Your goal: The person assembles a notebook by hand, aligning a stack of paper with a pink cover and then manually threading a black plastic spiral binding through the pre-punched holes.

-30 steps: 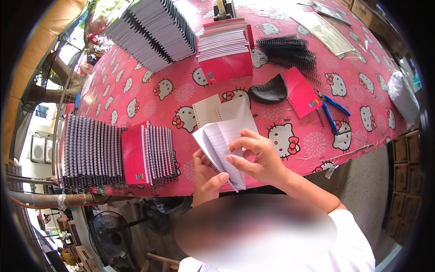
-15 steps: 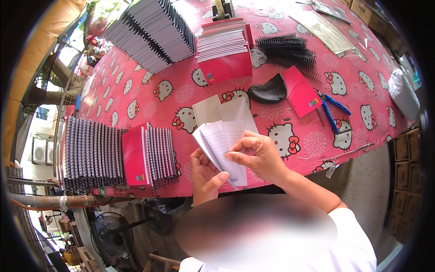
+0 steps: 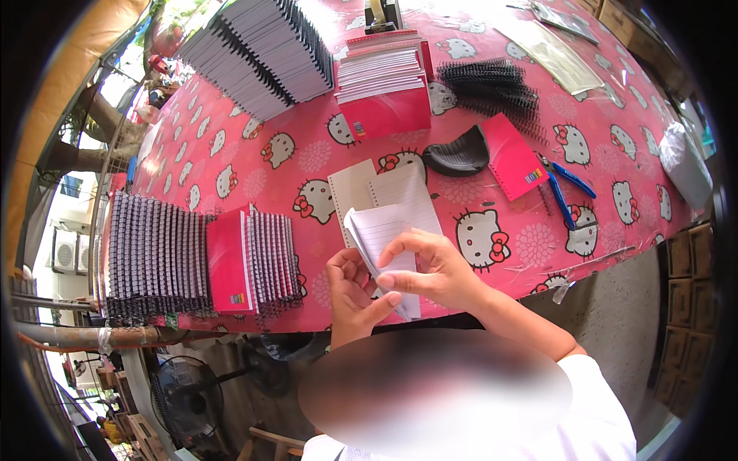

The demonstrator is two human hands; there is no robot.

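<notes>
Running eleven-to-five o'clock, the pad (image 3: 382,230) is sitting gripped in the left hand (image 3: 354,289); the half-curled right hand (image 3: 432,266) is flanking three, hold unclear.

Fisheye view in bright daylight. Glare bleaches the far edge of the table (image 3: 477,196) nearly to white; beyond the left edge, the outdoor background (image 3: 73,211) is overexposed, while the space under the near edge lies in shadow. Ruled lines on the held sheets (image 3: 380,230) remain discernible. A smooth oval blur (image 3: 434,384) covers the area below the near edge. The table's outline bows; black vignetting rims the field.
</notes>
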